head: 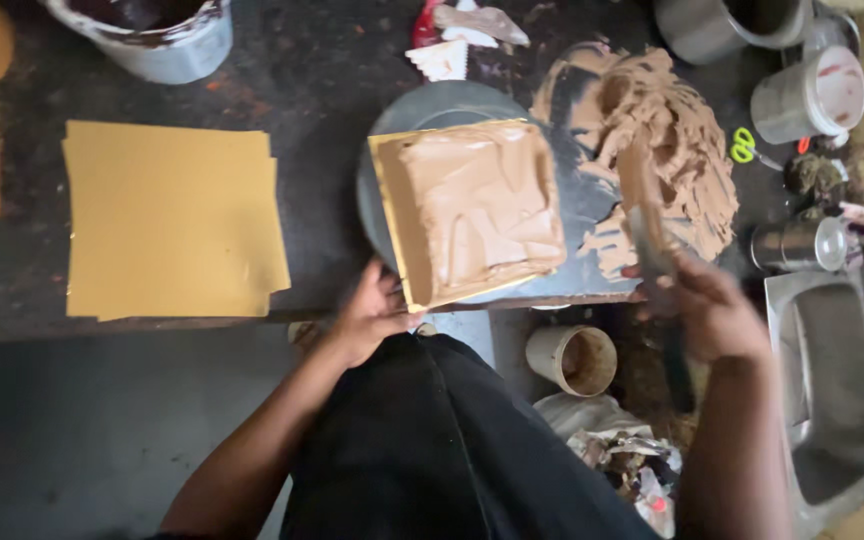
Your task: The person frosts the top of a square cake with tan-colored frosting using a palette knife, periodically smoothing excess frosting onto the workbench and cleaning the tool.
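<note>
Head view: your left hand [370, 312] grips near edge of frosted square cake board [472, 210] on turntable [422, 110]; your right hand [704, 305] closed around spatula [644, 200] over frosting heap [667, 140].

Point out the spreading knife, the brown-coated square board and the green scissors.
spreading knife [642, 205], head view, on its coated blade.
brown-coated square board [477, 210], head view, its coated middle.
green scissors [744, 145], head view, the handles.

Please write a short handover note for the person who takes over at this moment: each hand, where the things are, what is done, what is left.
Left hand: holds the near corner of the square gold board, which lies on a round grey turntable.
Right hand: grips a coated spatula over the brown paste heap on the table.
Done: paste covers most of the board.
Left: the left margin is bare, the surface ridged. Spare gold boards lie further left.
</note>
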